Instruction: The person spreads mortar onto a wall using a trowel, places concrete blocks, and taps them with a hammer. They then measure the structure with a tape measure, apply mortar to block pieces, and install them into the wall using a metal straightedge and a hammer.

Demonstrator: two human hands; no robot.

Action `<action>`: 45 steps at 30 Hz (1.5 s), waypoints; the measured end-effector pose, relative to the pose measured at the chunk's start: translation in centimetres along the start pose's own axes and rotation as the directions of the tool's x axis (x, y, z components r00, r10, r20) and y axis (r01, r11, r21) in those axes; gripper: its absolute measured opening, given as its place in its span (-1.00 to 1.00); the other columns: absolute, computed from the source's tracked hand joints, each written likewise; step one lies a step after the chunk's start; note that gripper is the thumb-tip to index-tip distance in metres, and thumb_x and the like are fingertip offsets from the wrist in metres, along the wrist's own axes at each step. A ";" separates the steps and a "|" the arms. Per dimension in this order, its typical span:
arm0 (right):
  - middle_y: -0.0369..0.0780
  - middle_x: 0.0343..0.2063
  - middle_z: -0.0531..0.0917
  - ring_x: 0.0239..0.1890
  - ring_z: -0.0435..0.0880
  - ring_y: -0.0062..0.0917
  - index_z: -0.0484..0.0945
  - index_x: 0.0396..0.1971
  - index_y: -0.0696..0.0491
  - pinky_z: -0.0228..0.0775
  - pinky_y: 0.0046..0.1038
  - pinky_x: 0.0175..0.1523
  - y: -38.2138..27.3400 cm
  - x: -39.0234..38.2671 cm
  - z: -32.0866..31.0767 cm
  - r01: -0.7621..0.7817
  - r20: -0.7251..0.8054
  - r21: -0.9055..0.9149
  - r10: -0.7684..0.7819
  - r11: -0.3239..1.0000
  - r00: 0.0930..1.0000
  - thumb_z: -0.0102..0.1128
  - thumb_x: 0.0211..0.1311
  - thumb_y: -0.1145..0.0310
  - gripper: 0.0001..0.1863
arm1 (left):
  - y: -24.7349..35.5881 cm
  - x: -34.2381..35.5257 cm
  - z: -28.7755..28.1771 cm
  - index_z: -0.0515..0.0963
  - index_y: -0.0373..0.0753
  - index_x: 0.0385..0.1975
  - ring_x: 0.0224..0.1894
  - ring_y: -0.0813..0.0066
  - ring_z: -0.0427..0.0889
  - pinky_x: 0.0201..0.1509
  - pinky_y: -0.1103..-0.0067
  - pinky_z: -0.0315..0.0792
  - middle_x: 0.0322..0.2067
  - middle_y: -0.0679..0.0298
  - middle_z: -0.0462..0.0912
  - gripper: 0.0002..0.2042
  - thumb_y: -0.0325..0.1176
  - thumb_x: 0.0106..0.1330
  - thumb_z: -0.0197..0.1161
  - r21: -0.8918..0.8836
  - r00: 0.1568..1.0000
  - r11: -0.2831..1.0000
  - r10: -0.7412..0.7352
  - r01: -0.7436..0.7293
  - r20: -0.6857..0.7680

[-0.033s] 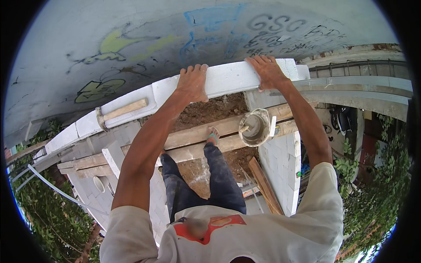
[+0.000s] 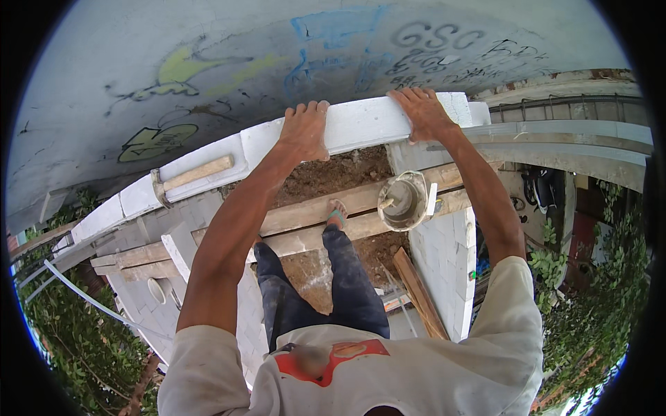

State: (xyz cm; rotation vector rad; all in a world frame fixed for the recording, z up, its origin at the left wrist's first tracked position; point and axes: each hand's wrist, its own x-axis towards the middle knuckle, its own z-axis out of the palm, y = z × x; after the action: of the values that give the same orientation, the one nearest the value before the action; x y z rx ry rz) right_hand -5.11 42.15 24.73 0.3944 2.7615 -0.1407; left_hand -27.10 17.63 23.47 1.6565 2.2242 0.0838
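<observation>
A long white building block (image 2: 368, 122) lies on top of a wall of the same blocks. My left hand (image 2: 304, 132) wraps over its left part, fingers across the top and thumb down the near face. Toward its right end, my right hand (image 2: 424, 114) grips it the same way. On the blocks to the left rests a hammer (image 2: 198, 173) with a wooden handle, its metal head hanging at the near edge. Below my right hand, a bucket (image 2: 404, 201) of grey mortar stands on the planks, with a tool handle sticking up inside.
I stand on wooden planks (image 2: 298, 225) laid across a gap, with bare soil (image 2: 333, 177) below. A painted grey wall (image 2: 236, 62) rises just beyond the blocks. Long metal profiles (image 2: 569, 132) extend at the right. A loose board (image 2: 420, 295) leans lower down.
</observation>
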 end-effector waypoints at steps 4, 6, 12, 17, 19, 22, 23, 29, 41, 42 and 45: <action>-0.23 0.32 0.52 0.47 0.42 -0.23 0.27 0.53 -0.15 0.19 0.03 0.55 -0.3 0.6 0.9 0.012 -0.024 0.011 -0.011 1.000 1.000 0.90 -0.47 0.23 0.37 | -0.3 -0.1 0.6 0.39 -0.28 0.32 0.18 0.01 0.60 0.25 0.14 0.42 0.10 0.06 0.60 0.04 -0.16 -0.28 0.82 0.004 1.000 1.000 -0.009 0.009 -0.013; -0.23 0.32 0.52 0.47 0.42 -0.23 0.27 0.53 -0.14 0.18 0.04 0.56 -0.1 0.6 1.5 0.013 -0.030 0.005 -0.013 1.000 0.999 0.91 -0.46 0.23 0.37 | -0.2 0.1 0.8 0.38 -0.28 0.34 0.19 0.00 0.59 0.28 0.14 0.41 0.12 0.05 0.59 0.05 -0.16 -0.26 0.81 0.016 0.999 0.999 -0.029 0.029 0.026; -0.22 0.34 0.49 0.45 0.43 -0.22 0.24 0.56 -0.12 0.18 0.06 0.58 0.4 0.7 2.0 0.024 -0.039 -0.011 -0.025 1.000 0.999 0.89 -0.42 0.26 0.37 | -0.2 0.7 1.6 0.37 -0.29 0.35 0.23 0.00 0.56 0.33 0.15 0.39 0.12 0.04 0.58 0.02 -0.20 -0.22 0.77 0.000 0.999 0.999 -0.042 0.042 0.016; -0.24 0.36 0.47 0.44 0.43 -0.24 0.23 0.56 -0.08 0.21 0.02 0.57 -0.4 1.2 2.2 0.018 -0.046 -0.042 -0.020 0.999 0.999 0.87 -0.36 0.28 0.34 | -1.0 0.2 2.2 0.35 -0.27 0.38 0.24 0.00 0.54 0.33 0.16 0.38 0.13 0.05 0.56 0.03 -0.23 -0.21 0.75 0.006 0.998 0.998 -0.056 0.056 0.015; -0.24 0.36 0.47 0.44 0.43 -0.25 0.23 0.56 -0.08 0.21 0.02 0.57 0.0 1.0 2.1 0.017 -0.055 -0.051 -0.020 0.999 0.998 0.86 -0.34 0.28 0.33 | -0.8 0.6 2.6 0.33 -0.23 0.42 0.24 0.02 0.53 0.35 0.17 0.36 0.14 0.09 0.56 0.10 -0.18 -0.26 0.79 0.026 0.999 0.998 -0.049 0.049 0.009; -0.23 0.34 0.47 0.44 0.43 -0.25 0.22 0.56 -0.08 0.21 0.03 0.57 -0.2 1.0 1.8 0.003 -0.048 -0.066 -0.006 0.998 0.999 0.84 -0.33 0.28 0.32 | -0.9 0.8 3.1 0.35 -0.22 0.39 0.22 0.04 0.54 0.32 0.17 0.36 0.12 0.10 0.56 0.07 -0.18 -0.27 0.78 0.042 0.999 0.998 -0.047 0.047 -0.016; -0.22 0.34 0.47 0.44 0.43 -0.25 0.22 0.56 -0.07 0.20 0.03 0.57 -0.6 1.1 1.7 -0.010 -0.040 -0.070 0.007 0.997 0.999 0.84 -0.33 0.28 0.32 | -1.2 0.4 3.3 0.37 -0.22 0.37 0.22 0.05 0.54 0.30 0.17 0.36 0.11 0.10 0.56 0.04 -0.19 -0.25 0.77 0.034 0.998 0.999 -0.039 0.040 -0.048; -0.20 0.32 0.48 0.43 0.42 -0.23 0.21 0.56 -0.08 0.20 0.07 0.56 -1.5 1.2 1.2 0.003 -0.048 -0.040 -0.005 0.999 0.999 0.87 -0.39 0.24 0.37 | -1.3 -0.1 3.7 0.37 -0.22 0.38 0.21 0.08 0.55 0.31 0.19 0.35 0.10 0.12 0.57 0.04 -0.22 -0.25 0.77 0.017 0.994 0.997 -0.068 0.070 -0.089; -0.07 0.46 0.36 0.54 0.30 -0.09 0.11 0.62 -0.02 0.14 0.05 0.61 -13.6 2.3 -4.5 0.112 -0.189 0.236 -0.067 0.965 0.980 0.75 -0.08 0.13 0.27 | -0.7 -10.9 1.3 0.16 -0.19 0.61 0.68 0.05 0.04 0.67 -0.03 -0.05 0.61 0.07 0.11 0.19 -0.09 -0.05 0.76 -0.115 0.964 0.993 -0.042 0.012 -0.261; -0.06 0.45 0.37 0.54 0.30 -0.08 0.16 0.61 0.02 0.16 0.00 0.61 -17.4 2.9 -5.4 0.182 -0.252 0.341 -0.096 0.922 0.963 0.69 0.04 0.14 0.16 | -0.9 -14.3 1.7 0.15 -0.18 0.61 0.66 0.03 0.06 0.67 -0.03 -0.03 0.60 0.08 0.13 0.14 -0.16 0.01 0.72 -0.189 0.956 0.982 -0.064 0.010 -0.285; -0.01 0.30 0.54 0.37 0.50 -0.06 0.37 0.47 0.08 0.32 -0.06 0.50 -30.0 6.6 -7.1 0.450 -0.334 0.405 -0.330 0.796 0.883 0.44 0.38 0.18 -0.26 | -3.1 -26.7 4.7 0.17 -0.16 0.60 0.62 -0.04 0.13 0.65 -0.01 0.03 0.59 0.06 0.16 0.01 -0.30 0.11 0.59 -0.395 0.959 0.912 -0.205 0.114 -0.197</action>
State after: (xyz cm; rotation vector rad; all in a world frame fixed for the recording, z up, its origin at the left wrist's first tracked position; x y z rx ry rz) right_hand -22.00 16.17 30.47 -0.0729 2.9974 -0.9501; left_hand -21.85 -9.12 25.02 1.3026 2.3170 0.6581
